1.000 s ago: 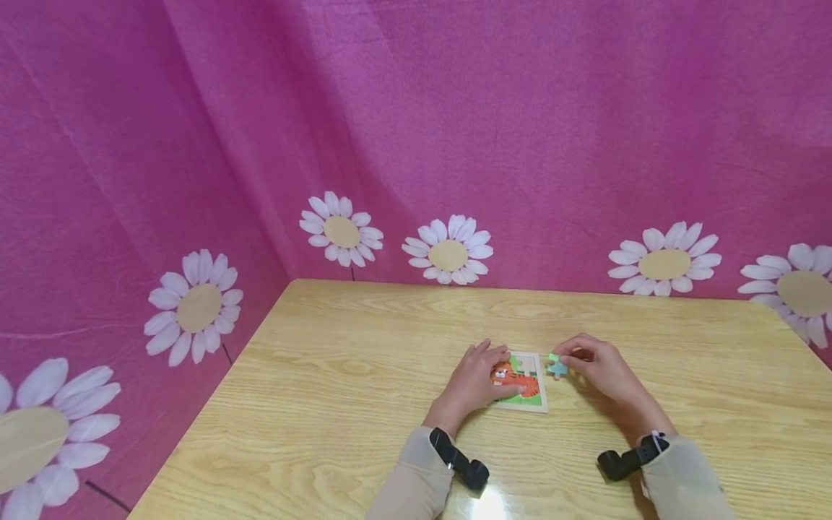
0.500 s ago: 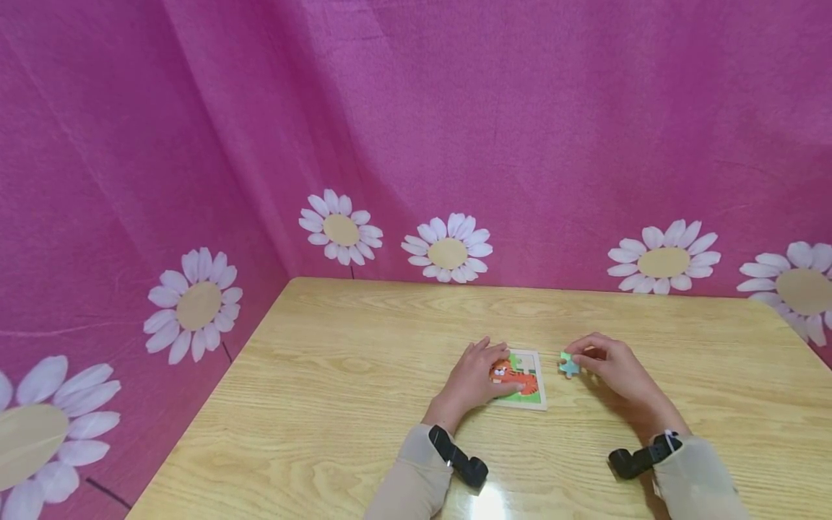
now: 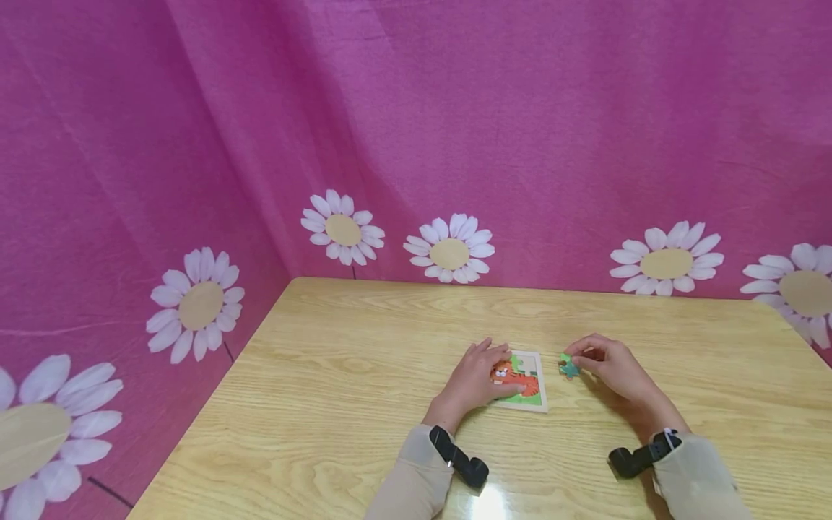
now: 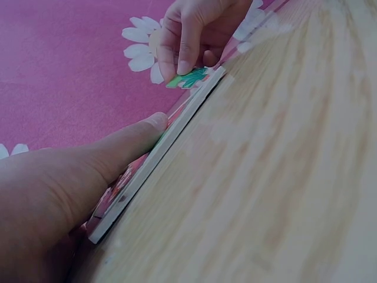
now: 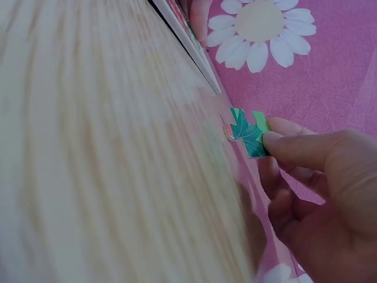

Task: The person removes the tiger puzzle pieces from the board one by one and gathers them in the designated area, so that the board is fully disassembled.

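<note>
A small jigsaw puzzle board (image 3: pixel 534 403) with a pale frame and an orange striped tiger lies flat on the table. Bare backing shows at its upper right. My left hand (image 3: pixel 473 377) rests over its left side, the thumb (image 4: pixel 138 134) lying straight across the top; this hand covers part of the picture. Right of the board, my right hand (image 3: pixel 607 366) pinches a green leaf-patterned puzzle piece (image 5: pixel 250 132) between thumb and fingers. The piece is held tilted, apart from the board; a gap of bare table separates them in the head view.
The wood-grain table (image 3: pixel 364 390) runs back to a pink cloth (image 3: pixel 552 144) printed with white daisies, which also hangs along the left side. Black cameras are strapped to both wrists, the left wrist camera (image 3: pixel 460 462) near the board's lower edge.
My right hand has moved slightly right, away from the board, with the puzzle piece, then stayed about there while the piece's tilt changed. The left hand and board have stayed put.
</note>
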A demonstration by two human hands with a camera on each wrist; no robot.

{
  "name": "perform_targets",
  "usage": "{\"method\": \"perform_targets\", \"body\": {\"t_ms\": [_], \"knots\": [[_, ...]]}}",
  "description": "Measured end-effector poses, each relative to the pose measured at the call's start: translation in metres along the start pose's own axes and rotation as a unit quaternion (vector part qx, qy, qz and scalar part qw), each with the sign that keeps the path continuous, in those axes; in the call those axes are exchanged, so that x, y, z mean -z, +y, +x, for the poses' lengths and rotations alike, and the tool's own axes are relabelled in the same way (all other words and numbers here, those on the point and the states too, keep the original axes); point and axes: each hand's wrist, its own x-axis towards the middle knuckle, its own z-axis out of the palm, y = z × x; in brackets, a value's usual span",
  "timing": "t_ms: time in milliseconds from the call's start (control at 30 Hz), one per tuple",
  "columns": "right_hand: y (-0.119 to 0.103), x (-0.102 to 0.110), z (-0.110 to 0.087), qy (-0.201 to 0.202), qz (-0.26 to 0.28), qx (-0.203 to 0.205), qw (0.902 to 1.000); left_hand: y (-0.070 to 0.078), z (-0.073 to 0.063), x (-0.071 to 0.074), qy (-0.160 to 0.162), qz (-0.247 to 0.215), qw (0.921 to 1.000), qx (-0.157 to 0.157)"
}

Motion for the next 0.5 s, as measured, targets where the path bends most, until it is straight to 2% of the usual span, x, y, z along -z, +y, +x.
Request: {"method": "perform_targets", "body": {"t_ms": [300,500], "knots": [[0.0037,-0.0015,0.0042,-0.020,-0.026,-0.036,0.9988,0.0010,-0.0008,0.0011,-0.002,0.009,1.0000,0.003],[0.0051,-0.0038,0.0054,-0.032,-0.037,-0.045,0.9978,-0.0003,-0.0002,0.0002,-0.002,0.004,1.0000,0.002]]}}
